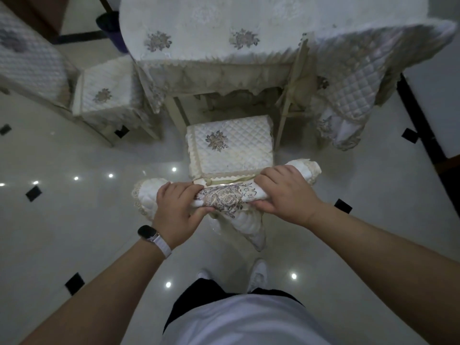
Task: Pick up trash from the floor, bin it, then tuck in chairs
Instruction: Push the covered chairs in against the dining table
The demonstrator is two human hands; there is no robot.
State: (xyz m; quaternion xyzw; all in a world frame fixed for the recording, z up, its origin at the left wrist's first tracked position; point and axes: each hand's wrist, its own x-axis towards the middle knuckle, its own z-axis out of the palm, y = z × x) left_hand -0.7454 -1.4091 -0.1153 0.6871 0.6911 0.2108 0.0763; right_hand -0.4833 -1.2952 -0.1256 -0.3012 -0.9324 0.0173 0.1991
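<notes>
Both hands grip the covered top rail of the chair (229, 199) at centre frame. The left hand (178, 207) wraps the rail's left part: fingers (179, 189) curl over the far side and the thumb hooks the near side below the floral embroidery. The right hand (286, 192) clamps the rail's right part the same way, fingers (271, 174) curled over the top and thumb pressed along the near edge. The rail runs between the two hands, and the padded cover ends bulge out past each fist. The chair's quilted seat (230, 145) lies just beyond the fingers, facing the table (211, 26), and shows in full in front of the table's hanging lace hem. A second chair (107, 93) stands at the table's left corner, and a third chair (353, 78) stands at the right with its quilted back blurred. A dark bin (109, 26) sits on the floor (62, 220) behind the table's left side. There is a watch (149, 234) on the left wrist. White shoes (258, 272) stand just behind the chair.
</notes>
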